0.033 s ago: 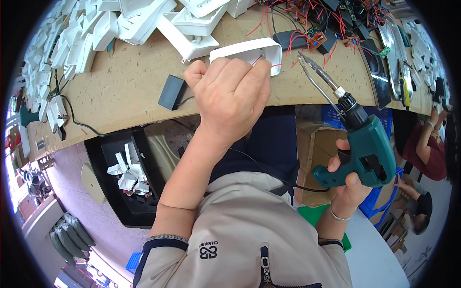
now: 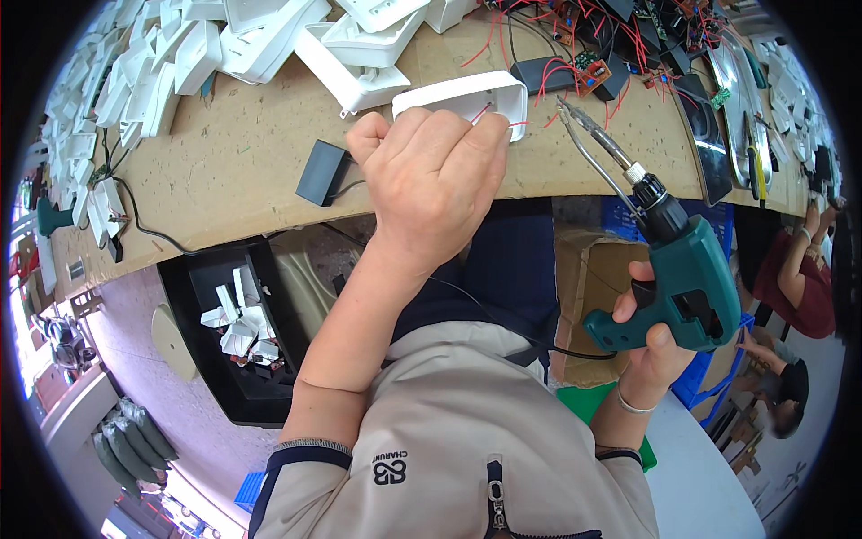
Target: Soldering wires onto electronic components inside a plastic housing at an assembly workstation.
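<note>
- Nothing has shifted since the earlier frame: both hands and the tool sit in the same spots.
- The left hand [image 2: 435, 175] is curled, fingertips pinching a thin red wire [image 2: 479, 113] at the white plastic case [image 2: 467, 99], which lies at twelve o'clock on the wooden bench [image 2: 242, 153].
- The right hand [image 2: 651, 346] is wrapped around the grip of a green soldering gun [image 2: 669, 269] at three o'clock (one finger on the trigger), its metal tip near the case's right end.
- A small black box [image 2: 321, 172] lies at ten o'clock from the left hand, just beside it.
- The bench edge curves under the left wrist; bare board lies left of the black box.
</note>
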`<state>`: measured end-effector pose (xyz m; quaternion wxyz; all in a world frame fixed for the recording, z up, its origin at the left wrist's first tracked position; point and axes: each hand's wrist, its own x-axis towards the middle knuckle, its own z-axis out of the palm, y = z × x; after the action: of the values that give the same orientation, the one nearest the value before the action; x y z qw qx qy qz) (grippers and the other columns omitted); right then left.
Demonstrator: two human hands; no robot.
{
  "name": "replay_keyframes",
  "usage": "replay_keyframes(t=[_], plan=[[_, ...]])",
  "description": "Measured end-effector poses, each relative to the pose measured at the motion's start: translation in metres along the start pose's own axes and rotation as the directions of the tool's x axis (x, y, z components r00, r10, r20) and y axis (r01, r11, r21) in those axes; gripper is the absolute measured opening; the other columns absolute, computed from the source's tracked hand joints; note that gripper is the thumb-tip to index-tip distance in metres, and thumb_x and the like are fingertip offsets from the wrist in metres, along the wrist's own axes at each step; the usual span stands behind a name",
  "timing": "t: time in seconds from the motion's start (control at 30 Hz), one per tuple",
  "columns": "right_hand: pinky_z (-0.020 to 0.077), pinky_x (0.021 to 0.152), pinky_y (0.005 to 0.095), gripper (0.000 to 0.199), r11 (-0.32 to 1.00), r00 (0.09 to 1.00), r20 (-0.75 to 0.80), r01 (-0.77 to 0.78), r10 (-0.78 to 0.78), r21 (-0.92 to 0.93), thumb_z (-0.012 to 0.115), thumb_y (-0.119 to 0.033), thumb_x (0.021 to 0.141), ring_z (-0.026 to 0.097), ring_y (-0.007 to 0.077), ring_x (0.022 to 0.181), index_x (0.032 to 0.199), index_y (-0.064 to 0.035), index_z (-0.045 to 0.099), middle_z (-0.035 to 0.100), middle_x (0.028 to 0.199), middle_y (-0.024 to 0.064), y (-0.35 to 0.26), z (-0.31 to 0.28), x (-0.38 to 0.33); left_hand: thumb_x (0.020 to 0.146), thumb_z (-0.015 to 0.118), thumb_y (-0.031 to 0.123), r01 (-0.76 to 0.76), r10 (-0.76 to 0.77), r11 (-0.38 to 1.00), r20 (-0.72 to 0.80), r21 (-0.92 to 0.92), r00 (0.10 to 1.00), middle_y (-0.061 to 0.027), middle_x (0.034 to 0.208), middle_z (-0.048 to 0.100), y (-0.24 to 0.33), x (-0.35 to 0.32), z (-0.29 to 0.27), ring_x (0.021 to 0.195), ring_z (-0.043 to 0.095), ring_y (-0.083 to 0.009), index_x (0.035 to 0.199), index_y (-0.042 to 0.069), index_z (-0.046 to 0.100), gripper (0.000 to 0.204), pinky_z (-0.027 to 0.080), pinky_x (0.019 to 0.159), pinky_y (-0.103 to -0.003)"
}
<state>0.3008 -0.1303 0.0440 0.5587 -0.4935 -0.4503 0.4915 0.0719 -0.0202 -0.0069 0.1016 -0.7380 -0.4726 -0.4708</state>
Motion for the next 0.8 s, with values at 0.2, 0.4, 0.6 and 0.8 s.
replay_keyframes(t=[0.2, 0.4, 0.6, 0.8], plan=[[0.0523, 0.057, 0.0282, 0.075, 1.000, 1.000, 0.014, 0.010, -0.010, -0.022, 0.076, -0.028, 0.072, 0.062, 0.0200, 0.069, 0.125, 0.0086, 0.038, 0.056, 0.109, 0.0275, -0.001, 0.000, 0.000, 0.063, 0.068, 0.010, 0.010, -0.010, 0.999, 0.002, 0.034, 1.000, 0.0029, 0.061, 0.040, -0.002, 0.000, -0.001, 0.055, 0.042, -0.0142, 0.078, 0.014, 0.061, 0.017, 0.020, 0.063, -0.033], [0.0520, 0.057, 0.0271, 0.072, 0.997, 1.000, 0.008, -0.002, 0.003, -0.078, 0.076, -0.028, 0.072, 0.062, 0.0197, 0.068, 0.122, 0.0100, 0.042, 0.058, 0.107, 0.0269, -0.001, 0.006, -0.005, 0.060, 0.070, 0.012, 0.093, -0.095, 0.992, 0.012, 0.083, 0.995, 0.0022, 0.073, 0.047, 0.004, 0.002, -0.006, 0.068, 0.045, -0.0163, 0.072, 0.013, 0.062, 0.014, 0.022, 0.067, -0.033], [0.0519, 0.057, 0.0264, 0.069, 0.988, 0.999, 0.032, -0.030, 0.035, -0.150, 0.075, -0.028, 0.072, 0.062, 0.0189, 0.068, 0.120, 0.0106, 0.045, 0.059, 0.105, 0.0253, -0.002, 0.011, -0.004, 0.060, 0.069, 0.011, 0.119, -0.112, 0.985, -0.058, 0.121, 0.992, -0.0005, 0.088, 0.054, 0.004, 0.009, -0.003, 0.084, 0.049, -0.0196, 0.068, 0.011, 0.061, 0.011, 0.024, 0.075, -0.036], [0.0514, 0.058, 0.0264, 0.068, 0.975, 0.992, 0.034, -0.114, 0.123, -0.189, 0.076, -0.027, 0.072, 0.062, 0.0185, 0.068, 0.121, 0.0097, 0.046, 0.059, 0.106, 0.0239, -0.005, 0.016, -0.005, 0.062, 0.066, 0.008, 0.129, -0.131, 0.990, 0.033, 0.065, 0.991, -0.0032, 0.092, 0.055, -0.002, 0.010, 0.002, 0.086, 0.051, -0.0209, 0.065, 0.007, 0.058, 0.008, 0.026, 0.075, -0.038]])
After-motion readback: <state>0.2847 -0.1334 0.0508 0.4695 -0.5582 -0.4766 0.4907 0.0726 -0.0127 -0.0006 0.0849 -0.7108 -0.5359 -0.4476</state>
